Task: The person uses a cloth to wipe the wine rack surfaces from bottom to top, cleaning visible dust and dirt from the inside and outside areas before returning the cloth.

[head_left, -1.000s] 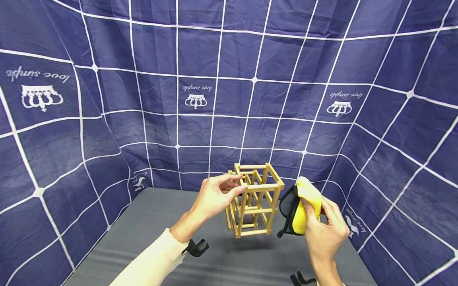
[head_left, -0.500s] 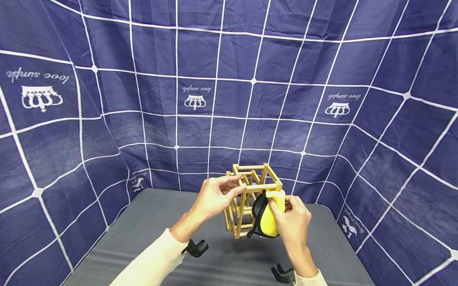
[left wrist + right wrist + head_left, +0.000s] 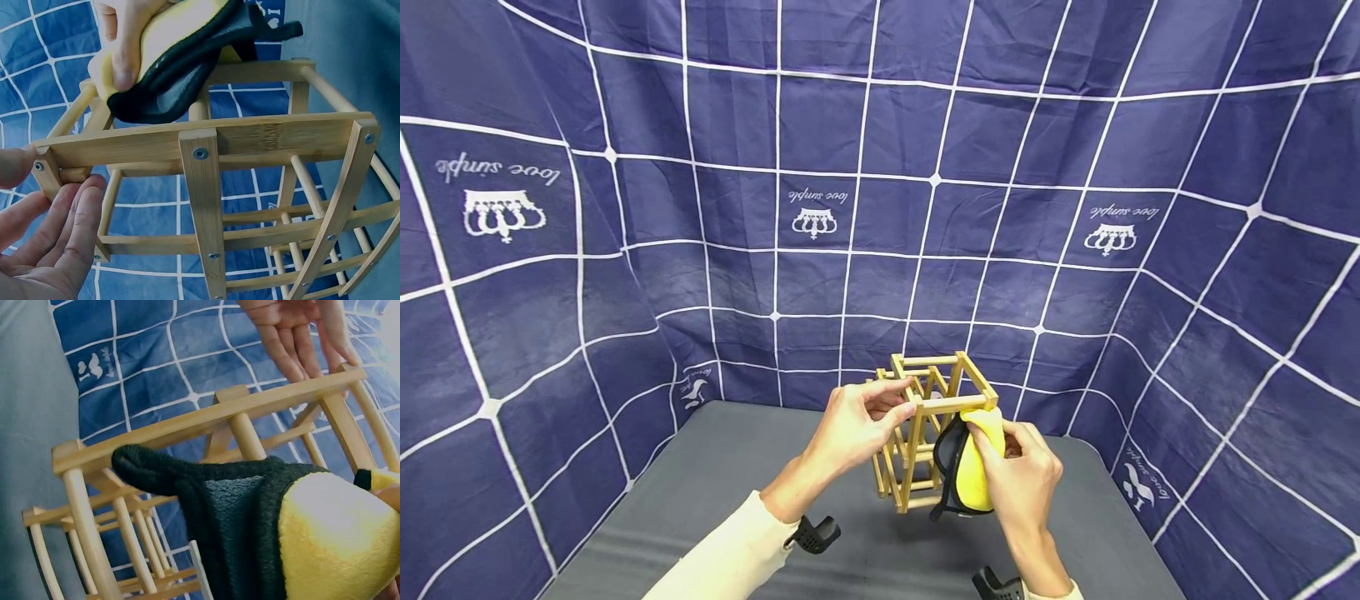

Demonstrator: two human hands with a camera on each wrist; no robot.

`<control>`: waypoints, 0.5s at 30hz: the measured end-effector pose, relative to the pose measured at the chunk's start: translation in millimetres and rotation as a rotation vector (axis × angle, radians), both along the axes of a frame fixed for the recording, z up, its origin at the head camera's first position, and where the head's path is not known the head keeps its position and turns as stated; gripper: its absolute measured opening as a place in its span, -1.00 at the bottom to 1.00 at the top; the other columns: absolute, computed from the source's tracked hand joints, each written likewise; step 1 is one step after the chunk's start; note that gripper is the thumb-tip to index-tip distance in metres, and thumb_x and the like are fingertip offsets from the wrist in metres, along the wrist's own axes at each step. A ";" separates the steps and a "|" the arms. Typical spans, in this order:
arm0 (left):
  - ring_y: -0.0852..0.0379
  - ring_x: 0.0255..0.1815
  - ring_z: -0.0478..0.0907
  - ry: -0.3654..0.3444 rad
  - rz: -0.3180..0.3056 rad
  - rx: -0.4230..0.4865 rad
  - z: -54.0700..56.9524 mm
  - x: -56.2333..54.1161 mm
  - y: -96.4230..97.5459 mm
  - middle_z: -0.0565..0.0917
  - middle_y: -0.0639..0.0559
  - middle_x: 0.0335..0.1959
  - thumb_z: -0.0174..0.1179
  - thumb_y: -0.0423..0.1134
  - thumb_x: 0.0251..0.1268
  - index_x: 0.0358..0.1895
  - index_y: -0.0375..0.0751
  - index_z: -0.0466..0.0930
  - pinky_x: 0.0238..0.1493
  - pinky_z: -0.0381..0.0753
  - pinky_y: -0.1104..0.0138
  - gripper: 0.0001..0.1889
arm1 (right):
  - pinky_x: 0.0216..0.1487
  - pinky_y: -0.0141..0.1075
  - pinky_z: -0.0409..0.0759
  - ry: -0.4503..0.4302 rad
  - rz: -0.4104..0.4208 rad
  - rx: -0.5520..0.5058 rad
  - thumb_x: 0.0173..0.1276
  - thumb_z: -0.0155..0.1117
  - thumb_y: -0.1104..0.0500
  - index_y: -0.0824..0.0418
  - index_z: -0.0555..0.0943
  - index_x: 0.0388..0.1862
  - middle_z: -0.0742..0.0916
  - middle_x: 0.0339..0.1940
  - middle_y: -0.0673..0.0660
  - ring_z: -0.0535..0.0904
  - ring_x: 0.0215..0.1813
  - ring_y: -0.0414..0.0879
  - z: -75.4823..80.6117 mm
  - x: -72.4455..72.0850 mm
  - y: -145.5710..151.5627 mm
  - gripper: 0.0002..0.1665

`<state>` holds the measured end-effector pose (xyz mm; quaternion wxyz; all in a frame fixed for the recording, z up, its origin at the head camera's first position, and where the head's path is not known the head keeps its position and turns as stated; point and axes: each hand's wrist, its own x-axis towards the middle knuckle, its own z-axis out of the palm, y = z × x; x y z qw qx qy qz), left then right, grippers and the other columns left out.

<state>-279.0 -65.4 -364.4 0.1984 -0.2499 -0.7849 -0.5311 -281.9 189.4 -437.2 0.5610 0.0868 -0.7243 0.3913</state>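
Note:
A small light-wood rack (image 3: 951, 404) of slats and dowels stands in front of me. My left hand (image 3: 853, 427) grips its top left corner, thumb toward me and fingers on the far side; the left wrist view shows these fingers (image 3: 75, 225) around the end of the top rail. In my right hand (image 3: 1022, 477) is a folded microfibre cloth (image 3: 976, 471), yellow on one face and dark grey on the other, with black edging. It lies against the right front post, just under the top rail, and hides most of that post. A black loop (image 3: 140, 469) sticks out from the cloth.
The rack stands on a grey padded surface (image 3: 737, 492). Blue fabric (image 3: 820, 275) with white grid lines surrounds it at the back and both sides. Black wrist mounts (image 3: 816, 533) sit below each hand.
My right hand has brought the cloth leftward from beside the rack onto its right front post. In the last half second it has barely shifted. My left hand keeps its hold on the corner.

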 end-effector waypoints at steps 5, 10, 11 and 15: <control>0.07 -0.14 0.98 -0.018 0.003 0.031 -2.6 2.0 1.6 1.00 -0.09 -0.04 0.58 -0.25 0.57 0.43 -0.10 0.85 -0.07 0.89 0.45 -0.56 | -0.11 -0.67 0.49 0.064 0.033 0.004 0.09 0.95 0.31 0.27 0.95 -0.12 0.90 -0.31 0.15 0.61 -0.28 -0.44 3.3 8.9 10.4 -0.62; 0.04 -0.10 1.00 -0.045 0.038 0.042 -2.7 1.1 2.5 1.00 -0.07 -0.05 0.61 -0.21 0.54 0.55 -0.23 0.71 0.00 0.92 0.40 -0.40 | 0.19 -0.61 0.49 0.277 0.030 0.036 0.12 0.71 0.52 0.39 0.93 -0.02 0.94 -0.11 0.36 0.73 -0.10 0.07 21.5 7.8 24.7 -0.61; 0.05 -0.10 1.00 -0.052 0.046 0.044 -2.8 1.2 2.6 1.00 -0.07 -0.06 0.62 -0.20 0.53 0.55 -0.26 0.70 0.00 0.92 0.41 -0.39 | 0.22 -0.52 0.52 0.312 0.025 0.071 0.11 0.67 0.53 0.39 0.93 -0.01 0.94 -0.07 0.37 0.73 -0.05 0.20 26.6 6.5 26.9 -0.59; 0.05 -0.10 1.00 -0.068 0.049 0.057 -4.0 1.7 3.9 1.00 -0.07 -0.05 0.62 -0.20 0.52 0.48 -0.31 0.75 -0.04 0.92 0.43 -0.43 | 0.15 -0.06 0.56 0.325 0.014 0.344 0.09 0.65 0.48 0.32 0.93 0.01 0.95 0.03 0.30 0.74 0.06 0.41 46.0 2.3 31.9 -0.56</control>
